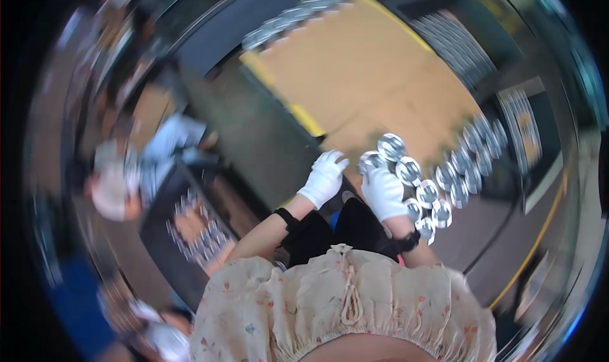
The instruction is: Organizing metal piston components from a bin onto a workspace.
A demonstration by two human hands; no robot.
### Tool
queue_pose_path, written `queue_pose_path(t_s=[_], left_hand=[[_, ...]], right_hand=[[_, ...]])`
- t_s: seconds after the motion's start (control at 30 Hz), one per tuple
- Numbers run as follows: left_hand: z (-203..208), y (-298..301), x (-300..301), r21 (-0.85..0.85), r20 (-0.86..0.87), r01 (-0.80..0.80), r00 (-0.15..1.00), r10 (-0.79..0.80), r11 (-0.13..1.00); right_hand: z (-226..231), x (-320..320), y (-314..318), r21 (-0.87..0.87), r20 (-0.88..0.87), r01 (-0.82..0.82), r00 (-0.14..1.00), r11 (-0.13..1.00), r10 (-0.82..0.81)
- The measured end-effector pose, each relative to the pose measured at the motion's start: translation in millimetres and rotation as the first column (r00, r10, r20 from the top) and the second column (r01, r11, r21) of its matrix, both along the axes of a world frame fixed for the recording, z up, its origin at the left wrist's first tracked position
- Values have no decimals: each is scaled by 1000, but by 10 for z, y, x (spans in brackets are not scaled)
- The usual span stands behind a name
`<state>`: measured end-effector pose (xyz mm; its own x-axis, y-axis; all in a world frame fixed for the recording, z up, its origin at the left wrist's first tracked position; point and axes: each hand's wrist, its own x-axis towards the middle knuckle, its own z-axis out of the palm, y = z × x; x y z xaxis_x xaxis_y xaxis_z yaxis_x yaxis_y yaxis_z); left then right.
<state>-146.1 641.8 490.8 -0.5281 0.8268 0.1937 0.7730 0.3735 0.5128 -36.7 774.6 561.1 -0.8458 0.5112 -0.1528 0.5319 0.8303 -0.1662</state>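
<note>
Both my hands wear white gloves and are at the near edge of a tan board-topped table (374,64). My left hand (323,180) is over the table's left edge, its fingers loosely bent and apart, with nothing seen in it. To its right, my right hand (384,195) has its fingers at a round, shiny metal part (371,161) and appears to grip it; the fingertips are partly hidden. Beside that hand stand more round metal parts, among them one (391,146) just beyond and another (427,194) to the right.
More shiny parts (472,152) line the table's right side, and a row (298,16) runs along its far edge. Left of me, a dark-sided bin (200,229) holds small metal pieces. A seated person (117,184) is at the left. Racks of parts (453,48) stand beyond the right edge.
</note>
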Motion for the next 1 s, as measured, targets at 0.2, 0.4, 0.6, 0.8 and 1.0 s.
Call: queue_pose_path(t_s=[0.2, 0.4, 0.6, 0.8, 1.0], left_hand=[[-657, -2628, 675, -571, 37, -728, 440, 897, 380], [-916, -4470, 2427, -705, 75, -698, -244, 967, -121], [-1697, -5106, 3637, -760, 154, -591, -569, 808, -272], [-2791, -5284, 3662, -878, 278, -477, -585, 761, -46], [-3878, -5688, 3585, -758, -27, -555, -498, 867, -342]], right_hand=[[-439, -438, -1284, -84, -191, -659, 747, 748, 637], [-504, -488, -3048, -138, -126, -961, 259, 241, 958], [-1172, -346, -4888, -146, -47, -966, -207, -212, 977], [-2679, -151, -6379, -278, 84, -836, -512, -473, 855], [-4536, 326, -7427, -378, 118, -716, -666, -587, 736]])
